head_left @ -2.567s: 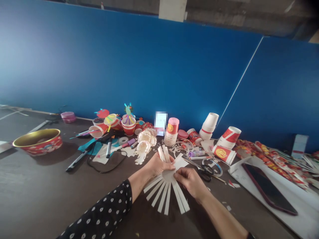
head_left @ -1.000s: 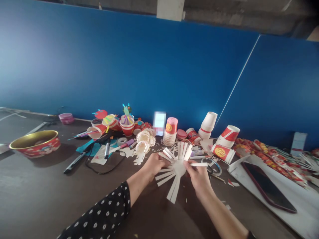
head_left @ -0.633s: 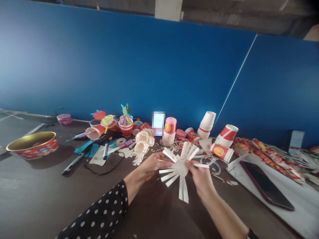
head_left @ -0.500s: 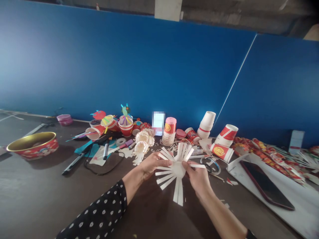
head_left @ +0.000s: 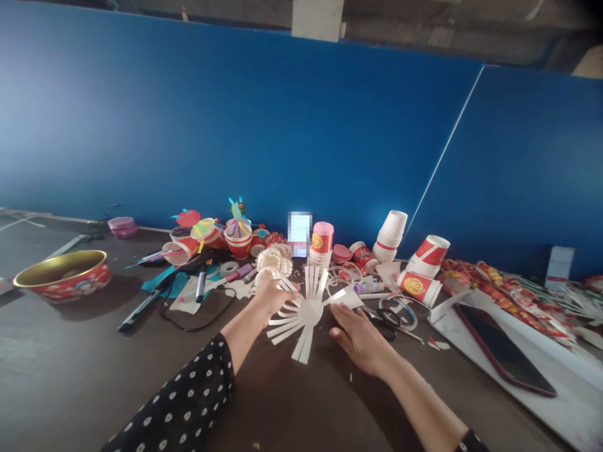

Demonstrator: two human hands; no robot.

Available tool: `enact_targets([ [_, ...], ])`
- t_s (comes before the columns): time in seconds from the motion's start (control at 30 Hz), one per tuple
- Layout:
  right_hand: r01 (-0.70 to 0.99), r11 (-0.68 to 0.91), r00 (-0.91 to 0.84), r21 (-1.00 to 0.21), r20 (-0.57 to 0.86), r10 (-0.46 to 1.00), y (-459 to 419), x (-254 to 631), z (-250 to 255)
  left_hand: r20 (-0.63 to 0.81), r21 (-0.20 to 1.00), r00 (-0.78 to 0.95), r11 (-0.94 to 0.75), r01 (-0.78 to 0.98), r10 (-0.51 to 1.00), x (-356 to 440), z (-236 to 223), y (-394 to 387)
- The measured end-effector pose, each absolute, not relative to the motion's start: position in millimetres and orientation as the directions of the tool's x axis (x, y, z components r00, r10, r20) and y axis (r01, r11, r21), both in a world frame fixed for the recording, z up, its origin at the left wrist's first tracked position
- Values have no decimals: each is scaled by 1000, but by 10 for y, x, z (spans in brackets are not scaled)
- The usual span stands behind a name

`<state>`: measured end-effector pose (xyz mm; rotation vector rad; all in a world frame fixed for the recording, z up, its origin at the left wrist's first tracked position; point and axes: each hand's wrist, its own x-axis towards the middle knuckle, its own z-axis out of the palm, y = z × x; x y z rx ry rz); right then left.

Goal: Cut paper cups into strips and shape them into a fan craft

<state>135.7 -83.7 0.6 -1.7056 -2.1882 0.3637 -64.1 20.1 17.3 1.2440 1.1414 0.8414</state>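
A white paper cup cut into strips is spread out like a sunburst, its round base in the middle and its strips fanning outward. At its upper left, my left hand is closed on some of the strips. My right hand lies to the right of the base with its fingers stretched out, the fingertips near or on the strips on that side; contact is hard to make out. Dark-handled scissors lie just beyond my right hand, partly hidden by it.
Behind are a stack of cups with a pink top, fringed cream paper pieces, and red-and-white cups. A red bowl with a gold inside stands left, near a utility knife. A phone rests on a white tray at right.
The cut cup has moved left and slightly away from me, down toward the table. My right hand has let go of it and opened; my left hand moved left along with the strips.
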Motion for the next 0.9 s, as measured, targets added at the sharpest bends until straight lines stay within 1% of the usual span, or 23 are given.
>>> enact_targets([
  [0.07,921,173,-126,-348,154,980,-791,1421,-15,-198,976,233,169,137,952,-598,180,141],
  [0.1,929,151,-86,-338,198,976,-779,1446,-10,-212,972,232,180,152,949,-576,186,113],
  [0.17,929,121,15,-349,362,932,-788,1474,31,-253,960,243,213,179,937,-537,202,65],
  [0.2,923,123,69,-365,471,880,-809,1475,64,-273,954,244,230,191,931,-522,212,45],
  [0.27,913,183,146,-363,712,686,-879,1449,143,-298,945,231,251,212,926,-500,233,8],
  [0.3,908,235,149,-346,793,591,-920,1423,183,-303,941,224,255,221,926,-491,244,-13],
  [0.33,900,297,125,-318,842,524,-961,1389,217,-304,940,220,254,230,927,-481,254,-36],
  [0.37,885,367,70,-286,861,504,-997,1348,244,-302,939,220,249,236,928,-469,262,-61],
  [0.4,860,432,3,-271,851,526,-1025,1302,261,-301,938,226,245,245,926,-454,268,-89],
  [0.47,799,532,-132,-280,781,610,-1052,1207,261,-300,937,248,237,255,921,-415,270,-147],
  [0.53,772,550,-234,-318,663,711,-1041,1123,220,-299,939,283,228,258,911,-369,262,-198],
  [0.63,799,489,-276,-351,508,816,-1000,1039,124,-285,938,332,190,291,899,-320,247,-244],
  [0.73,877,358,-286,-321,248,925,-986,984,58,-257,930,319,143,340,912,-326,242,-235],
  [0.8,908,309,-305,-282,58,950,-998,954,51,-234,914,284,111,391,930,-364,240,-195],
  [0.83,915,302,-318,-267,-17,948,-1006,941,57,-248,892,263,113,438,932,-390,240,-167],
  [0.87,918,304,-330,-256,-63,942,-1015,930,67,-241,872,228,107,478,943,-420,241,-136],
  [0.9,919,309,-339,-247,-91,936,-1022,922,78,-184,852,189,60,520,965,-451,242,-106],
])
